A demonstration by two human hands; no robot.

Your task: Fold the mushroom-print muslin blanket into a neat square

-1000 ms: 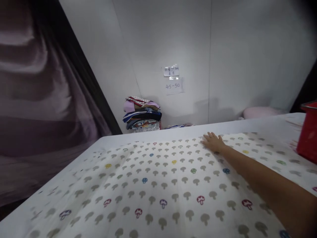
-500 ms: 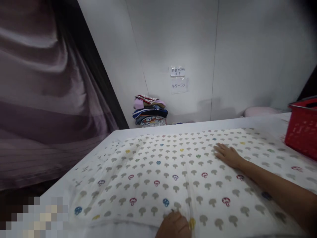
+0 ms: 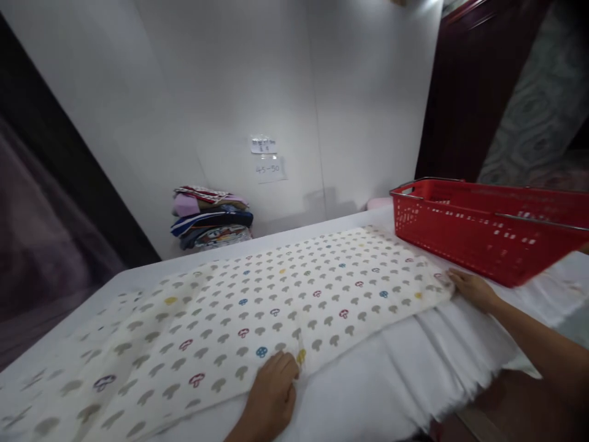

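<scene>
A white cloth (image 3: 262, 310) printed with grey and coloured mushrooms lies spread over the white-covered table. My left hand (image 3: 275, 388) rests at its near edge, fingers curled down onto the fabric beside a yellow mushroom. At the cloth's right corner is my right hand (image 3: 473, 291), its fingers closed on the edge, with the fingertips partly hidden. Between the two hands the near edge runs in a fairly straight slant. The left part of the cloth shows a fold line and a fainter print at the far left.
A red plastic basket (image 3: 464, 230) with metal handles stands on the table's right side, just beyond my right hand. Folded fabrics (image 3: 211, 220) are stacked behind the table by the wall. White table covering (image 3: 396, 368) hangs in wrinkles at the front. A curtain (image 3: 41, 227) hangs at left.
The view has turned right, showing more of the basket. My right hand has gone from lying flat on the cloth to closing on its right corner. The cloth's right part is drawn in.
</scene>
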